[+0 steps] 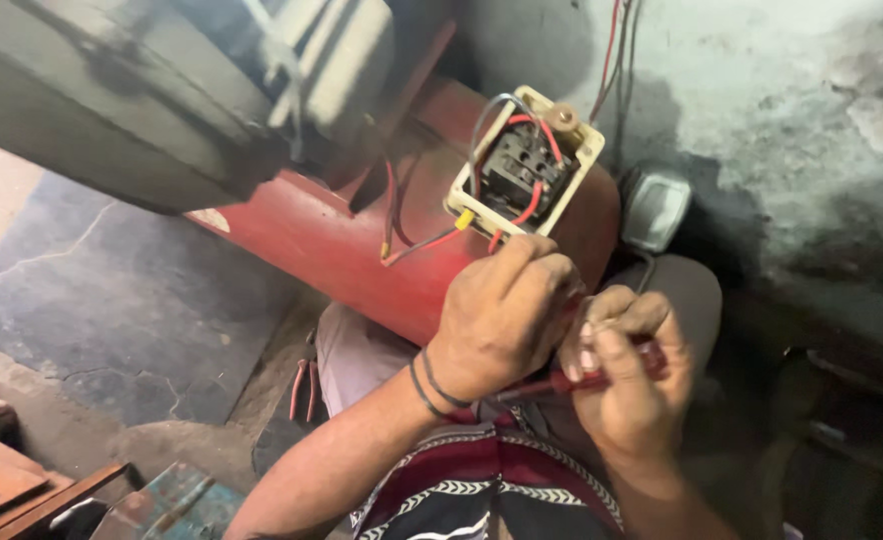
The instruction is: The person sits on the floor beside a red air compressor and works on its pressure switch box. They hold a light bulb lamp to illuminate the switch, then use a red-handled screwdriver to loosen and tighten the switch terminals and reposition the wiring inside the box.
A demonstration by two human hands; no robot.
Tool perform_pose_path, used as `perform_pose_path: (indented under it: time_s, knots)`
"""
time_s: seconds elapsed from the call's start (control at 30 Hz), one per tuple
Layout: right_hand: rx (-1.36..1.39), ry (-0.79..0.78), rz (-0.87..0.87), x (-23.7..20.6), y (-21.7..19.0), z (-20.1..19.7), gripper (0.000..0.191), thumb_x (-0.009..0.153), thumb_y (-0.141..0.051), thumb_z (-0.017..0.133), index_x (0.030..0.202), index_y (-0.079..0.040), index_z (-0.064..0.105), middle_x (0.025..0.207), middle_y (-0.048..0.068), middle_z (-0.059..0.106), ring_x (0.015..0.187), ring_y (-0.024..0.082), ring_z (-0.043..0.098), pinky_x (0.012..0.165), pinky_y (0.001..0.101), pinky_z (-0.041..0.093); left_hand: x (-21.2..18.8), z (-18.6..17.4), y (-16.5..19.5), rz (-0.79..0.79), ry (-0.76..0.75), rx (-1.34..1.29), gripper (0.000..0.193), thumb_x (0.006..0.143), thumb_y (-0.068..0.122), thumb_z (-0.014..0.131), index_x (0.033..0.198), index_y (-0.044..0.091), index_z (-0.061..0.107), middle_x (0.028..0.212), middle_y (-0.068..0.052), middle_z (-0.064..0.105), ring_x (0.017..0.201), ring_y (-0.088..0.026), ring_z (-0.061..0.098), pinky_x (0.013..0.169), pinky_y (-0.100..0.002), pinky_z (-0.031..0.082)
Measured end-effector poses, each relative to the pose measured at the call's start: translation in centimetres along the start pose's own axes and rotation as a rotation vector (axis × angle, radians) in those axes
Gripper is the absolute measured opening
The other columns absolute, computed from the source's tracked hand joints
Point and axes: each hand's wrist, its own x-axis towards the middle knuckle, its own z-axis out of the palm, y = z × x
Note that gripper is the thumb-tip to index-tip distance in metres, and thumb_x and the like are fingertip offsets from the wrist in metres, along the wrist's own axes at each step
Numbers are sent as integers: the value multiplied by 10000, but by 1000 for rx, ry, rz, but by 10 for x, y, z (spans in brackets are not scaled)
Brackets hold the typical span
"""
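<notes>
My left hand (502, 312), with dark bands on its wrist, is curled shut just below an open cream switch box (527, 160). A red wire (532, 205) drops from the box's black terminal block into its fingers. My right hand (627, 385) sits right beside it, fingertips touching, and grips a red-handled tool (572, 380) that lies across the palm; the tool's tip is hidden behind my left hand. The box is fixed on a red tank (342, 240), with grey and red wires looping inside it.
A large grey motor housing (152, 90) hangs over the tank at upper left. Red-handled pliers (302, 388) lie on the cracked concrete floor by my knee. A rough wall (792, 120) with hanging wires stands behind, and a small grey device (654, 208) leans against it.
</notes>
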Motion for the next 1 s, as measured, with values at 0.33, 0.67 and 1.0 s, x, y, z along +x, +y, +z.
perform_pose_path:
  time_s: [0.33, 0.67, 1.0]
  knots:
    - [-104, 361, -3, -25, -118, -177, 145, 1105, -92, 622, 978, -26, 595, 883, 118, 603, 656, 134, 511, 580, 250, 449, -6, -21, -4, -29, -344, 50, 357, 850, 5, 757, 1201, 17, 692, 1140, -182, 649, 1020, -328, 681, 857, -389, 568]
    - [-1549, 704, 829, -108, 83, -390, 251, 938, -260, 770, 1010, -20, 755, 938, 164, 722, 789, 302, 691, 665, 435, 550, -37, 7, 2, -180, -37, 141, 187, 1120, 158, 724, 1058, -10, 672, 1066, -145, 644, 864, -180, 614, 752, -261, 501]
    - [-1793, 97, 1167, -100, 119, -366, 275, 908, -272, 765, 1009, -18, 739, 985, 196, 728, 833, 363, 711, 717, 476, 558, -9, 4, 15, 1, -214, 394, 189, 957, 10, 764, 1140, 49, 734, 1120, -107, 737, 1051, -276, 729, 900, -351, 587]
